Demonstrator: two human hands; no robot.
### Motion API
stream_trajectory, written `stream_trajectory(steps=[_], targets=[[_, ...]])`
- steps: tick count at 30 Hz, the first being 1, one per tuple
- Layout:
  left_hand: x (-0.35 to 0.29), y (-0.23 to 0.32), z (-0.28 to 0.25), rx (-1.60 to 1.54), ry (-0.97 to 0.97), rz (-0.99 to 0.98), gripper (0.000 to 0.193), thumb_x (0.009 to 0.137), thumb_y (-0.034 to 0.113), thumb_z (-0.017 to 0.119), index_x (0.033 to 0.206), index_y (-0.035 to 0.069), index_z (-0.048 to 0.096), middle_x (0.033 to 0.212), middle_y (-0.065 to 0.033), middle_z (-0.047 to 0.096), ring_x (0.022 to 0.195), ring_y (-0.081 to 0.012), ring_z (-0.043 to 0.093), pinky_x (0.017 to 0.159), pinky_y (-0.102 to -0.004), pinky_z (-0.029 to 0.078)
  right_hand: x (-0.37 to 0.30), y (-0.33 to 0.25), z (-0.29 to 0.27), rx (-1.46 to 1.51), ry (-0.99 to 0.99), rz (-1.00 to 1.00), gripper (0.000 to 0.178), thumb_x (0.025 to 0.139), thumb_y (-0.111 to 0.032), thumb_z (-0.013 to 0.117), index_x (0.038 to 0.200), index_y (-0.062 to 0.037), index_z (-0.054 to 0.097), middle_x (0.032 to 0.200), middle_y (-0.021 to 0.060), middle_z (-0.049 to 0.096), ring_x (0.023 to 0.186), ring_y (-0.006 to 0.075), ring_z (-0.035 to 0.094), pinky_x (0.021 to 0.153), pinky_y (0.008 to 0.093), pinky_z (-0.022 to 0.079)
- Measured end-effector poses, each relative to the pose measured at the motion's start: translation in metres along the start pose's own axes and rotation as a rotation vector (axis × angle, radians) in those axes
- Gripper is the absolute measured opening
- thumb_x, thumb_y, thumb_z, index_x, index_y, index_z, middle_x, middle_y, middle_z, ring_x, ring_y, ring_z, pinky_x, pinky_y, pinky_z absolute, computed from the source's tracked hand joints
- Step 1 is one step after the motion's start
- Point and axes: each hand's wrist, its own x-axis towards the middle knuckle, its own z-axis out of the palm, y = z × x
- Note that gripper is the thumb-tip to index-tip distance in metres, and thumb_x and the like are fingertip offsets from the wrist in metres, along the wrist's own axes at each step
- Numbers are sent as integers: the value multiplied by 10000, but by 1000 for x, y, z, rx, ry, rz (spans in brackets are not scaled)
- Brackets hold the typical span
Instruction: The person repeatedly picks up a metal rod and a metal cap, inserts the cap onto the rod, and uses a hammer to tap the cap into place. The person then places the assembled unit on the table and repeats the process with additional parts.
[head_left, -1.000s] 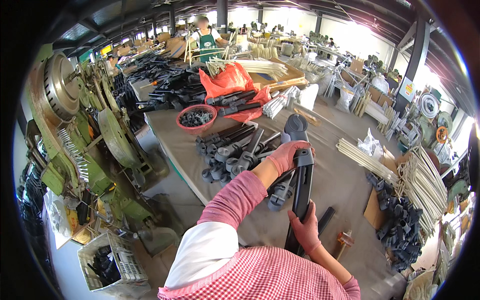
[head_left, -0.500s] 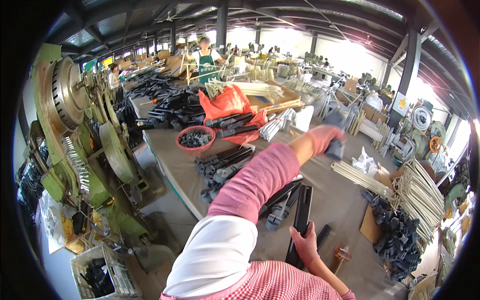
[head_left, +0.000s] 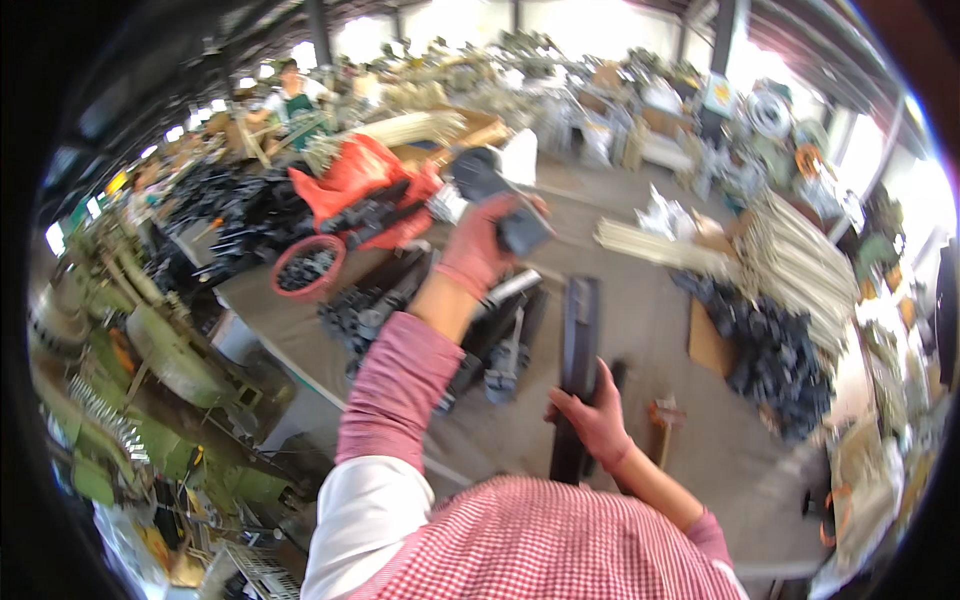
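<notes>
My left hand (head_left: pixel 478 248), in a pinkish work glove, is raised over the middle of the table. It is closed round a dark grey plastic fitting (head_left: pixel 526 234), partly smeared by motion. In front of my body, my right hand (head_left: pixel 598 420), also gloved, grips the lower part of a long black bar (head_left: pixel 579 340). The bar points away from me, its far end apart from the fitting. Beneath and beside my left arm lie several black bars with grey end fittings (head_left: pixel 507 372). A hammer (head_left: pixel 662 425) with a wooden handle lies right of my right hand.
Dark fittings (head_left: pixel 780 365) are heaped at the right, beside bundled pale rods (head_left: pixel 800 265). A red basket (head_left: pixel 308 268) of small parts and red plastic sheeting (head_left: pixel 345 185) sit far left. Green machinery (head_left: pixel 175 360) stands left of the table. A co-worker (head_left: pixel 298 105) stands beyond.
My view has swung right. My left hand has drawn back nearer to me with the grey fitting. The black bar stays in my right hand, its far end more upright in view.
</notes>
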Motion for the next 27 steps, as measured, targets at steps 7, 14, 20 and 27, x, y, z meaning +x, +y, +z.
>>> stream_trajectory(steps=[7,14,20,27], targets=[[-28,-11,-5,-102,56,-85,277,885,122,668,1120,-8,601,1057,-166,664,1015,-368,668,1007,-621,507,6,2,17,-15,-166,74,442,902,-21,709,1243,-21,427,846,45,588,682,136,643,615,303,557],[-39,-8,11,51,-156,-223,367,917,100,659,1263,26,560,1097,-159,664,1070,-329,668,989,-589,523,-1,7,34,-89,-296,204,455,885,-76,741,1225,-3,449,883,43,586,670,124,623,599,293,535],[-39,-12,7,91,28,-25,315,918,113,660,1191,-3,556,1034,-148,657,1014,-328,668,945,-589,553,-1,9,22,52,-136,122,372,899,-68,726,1160,-29,464,867,34,593,667,127,636,611,305,564],[-48,-44,2,-121,18,-93,266,911,74,665,1160,48,576,1031,-141,656,1027,-317,660,965,-617,533,-6,12,21,43,-140,159,400,902,-53,710,1192,-38,434,861,42,586,661,135,634,606,319,567]])
